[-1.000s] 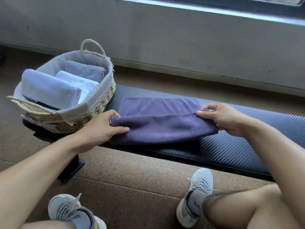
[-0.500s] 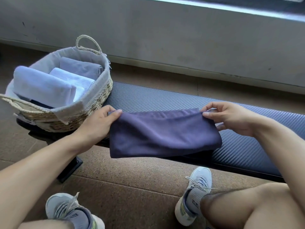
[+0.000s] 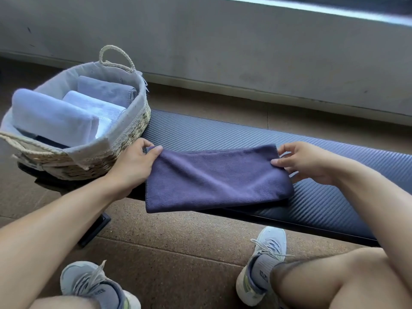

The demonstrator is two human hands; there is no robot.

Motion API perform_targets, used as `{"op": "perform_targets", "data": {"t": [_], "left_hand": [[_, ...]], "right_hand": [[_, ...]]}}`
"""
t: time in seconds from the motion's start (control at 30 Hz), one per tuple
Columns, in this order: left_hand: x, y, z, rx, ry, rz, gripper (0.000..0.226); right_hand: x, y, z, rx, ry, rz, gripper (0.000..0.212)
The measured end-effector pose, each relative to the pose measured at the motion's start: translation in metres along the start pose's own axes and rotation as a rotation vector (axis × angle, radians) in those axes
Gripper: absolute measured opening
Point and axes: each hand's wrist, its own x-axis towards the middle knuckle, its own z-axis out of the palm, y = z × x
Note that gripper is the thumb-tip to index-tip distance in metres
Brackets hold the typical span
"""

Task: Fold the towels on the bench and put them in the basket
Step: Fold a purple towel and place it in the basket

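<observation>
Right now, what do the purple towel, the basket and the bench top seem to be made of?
Purple towel: soft matte napped cloth, probably microfibre; it drapes in gentle folds between the hands.
Basket: coiled straw or seagrass with twisted rope handles, lined in pale grey fabric folded over the rim.
Bench top: dark padding with a fine woven-looking texture and slight sheen, likely vinyl.

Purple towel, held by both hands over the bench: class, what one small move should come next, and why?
Probably bring the left hand across to the right hand, folding the purple towel in half. Each hand pinches a top corner, the towel is a long strip hanging partly off the bench, and the folded towels in the basket are more compact bundles.
</observation>
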Motion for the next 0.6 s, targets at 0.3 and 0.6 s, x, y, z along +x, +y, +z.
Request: {"op": "perform_targets", "data": {"t": [0.3,0.6], "left_hand": [[0.007,-0.005,-0.004,-0.129,-0.156,-0.076,0.028],[0.000,0.009,-0.002,0.123,-0.019,0.114,0.008]], "right_hand": [[0.004,-0.003,0.006,-0.197,0.082,0.044,0.014],[-0.001,-0.008,0.008,-0.264,0.052,0.068,0.016]]}}
